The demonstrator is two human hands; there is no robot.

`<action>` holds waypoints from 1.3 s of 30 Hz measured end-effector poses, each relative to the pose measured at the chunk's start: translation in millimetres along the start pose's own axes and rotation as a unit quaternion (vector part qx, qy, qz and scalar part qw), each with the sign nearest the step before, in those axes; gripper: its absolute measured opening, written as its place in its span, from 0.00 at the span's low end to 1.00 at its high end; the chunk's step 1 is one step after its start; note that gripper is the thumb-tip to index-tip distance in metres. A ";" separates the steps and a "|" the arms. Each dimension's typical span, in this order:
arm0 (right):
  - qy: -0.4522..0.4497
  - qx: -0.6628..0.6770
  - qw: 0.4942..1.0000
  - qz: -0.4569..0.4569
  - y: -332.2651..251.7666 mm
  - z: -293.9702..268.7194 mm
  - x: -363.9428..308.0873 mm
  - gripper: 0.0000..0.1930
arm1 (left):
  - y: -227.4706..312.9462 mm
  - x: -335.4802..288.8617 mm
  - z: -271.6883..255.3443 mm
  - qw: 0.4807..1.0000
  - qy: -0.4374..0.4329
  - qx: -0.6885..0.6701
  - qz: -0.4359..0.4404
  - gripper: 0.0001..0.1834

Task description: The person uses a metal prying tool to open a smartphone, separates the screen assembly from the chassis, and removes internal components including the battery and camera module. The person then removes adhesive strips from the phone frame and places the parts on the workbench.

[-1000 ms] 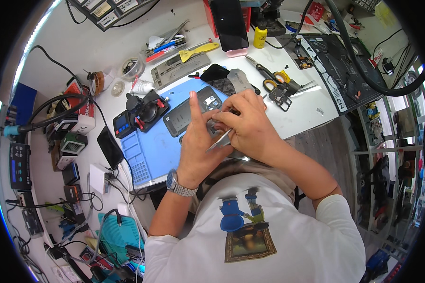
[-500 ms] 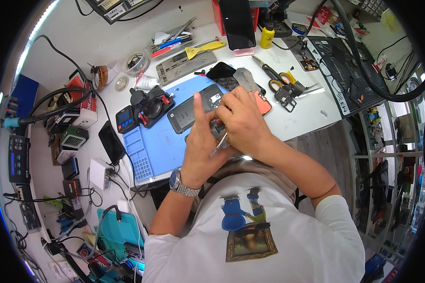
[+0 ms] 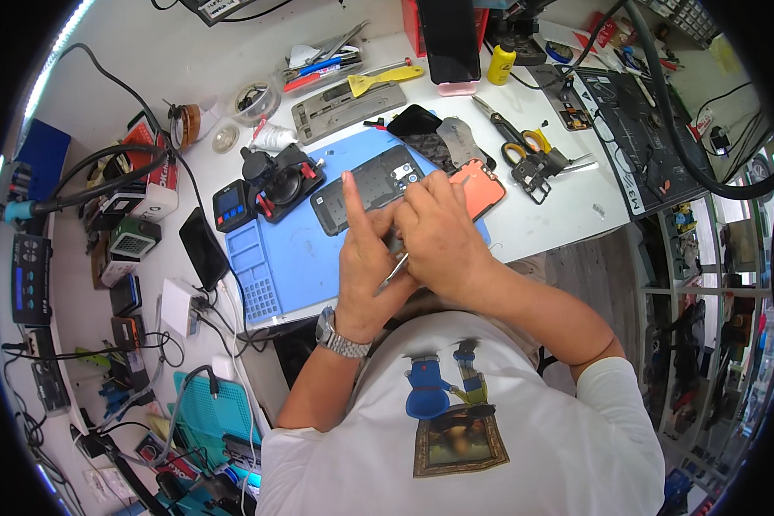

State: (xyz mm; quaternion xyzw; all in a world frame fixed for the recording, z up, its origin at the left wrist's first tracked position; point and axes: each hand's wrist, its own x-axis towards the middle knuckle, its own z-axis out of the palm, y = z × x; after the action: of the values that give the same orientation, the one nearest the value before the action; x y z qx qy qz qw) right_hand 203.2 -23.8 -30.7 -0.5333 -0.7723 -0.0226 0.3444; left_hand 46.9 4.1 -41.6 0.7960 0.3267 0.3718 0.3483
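Observation:
My left hand [image 3: 365,267] is over the front of the blue work mat [image 3: 305,279]. Its index finger points up, while the other fingers curl toward my right hand around something small that they mostly hide. My right hand [image 3: 443,236] is closed on a slim metal tool [image 3: 393,273], whose shiny end sticks out below the fist across my left palm. Just beyond both hands lies a dark phone housing [image 3: 365,185], with camera holes at its right end. A coral-coloured phone back [image 3: 483,191] rests beside my right hand.
A black clamp [image 3: 277,182] stands on the mat's left side. Scissors [image 3: 514,138] lie at the right, near small phone parts [image 3: 533,176]. Behind are a yellow scraper [image 3: 385,80], an upright black phone [image 3: 449,43] and a yellow bottle [image 3: 501,64]. Cables [image 3: 159,155] hang at the left.
The view has shifted slightly, so the bench things sit a little farther right in the picture. My hands keep nearly the same pose, with the metal tool still in my right fist.

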 end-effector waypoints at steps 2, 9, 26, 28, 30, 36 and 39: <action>0.004 0.053 0.999 -0.012 -9.7 -0.4 -1.1 0.09 | -2.1 0.8 1.8 1.000 0.014 0.012 -0.020 0.75; -0.076 0.047 0.996 0.002 -19.0 -14.8 -9.4 0.16 | -4.6 0.2 1.9 0.998 0.030 0.049 -0.031 0.74; 0.065 0.036 0.992 0.103 12.5 -27.0 -8.5 0.16 | 6.4 -0.7 11.3 0.992 0.084 0.094 0.021 0.73; 0.068 0.056 0.991 0.101 15.0 -21.8 -8.4 0.15 | 5.2 -1.9 11.4 0.992 0.087 0.091 0.031 0.72; 0.070 0.085 0.988 0.106 16.8 -17.5 -8.5 0.13 | 4.2 -3.1 11.2 0.991 0.081 0.104 0.030 0.72; 0.042 0.099 0.988 0.107 12.2 -11.4 -12.0 0.08 | 1.2 -3.3 11.5 0.991 0.089 0.099 0.022 0.54; 0.036 0.111 0.987 0.113 0.0 -8.2 -17.5 0.08 | -2.5 -0.8 10.2 0.991 0.086 0.106 0.014 0.43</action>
State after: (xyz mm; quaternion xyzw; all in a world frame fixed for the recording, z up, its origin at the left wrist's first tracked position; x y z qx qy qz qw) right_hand 210.8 -41.3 -34.1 -0.5748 -0.6918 0.0829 0.4291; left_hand 54.2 1.7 -48.8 0.7982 0.3819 0.4067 0.2274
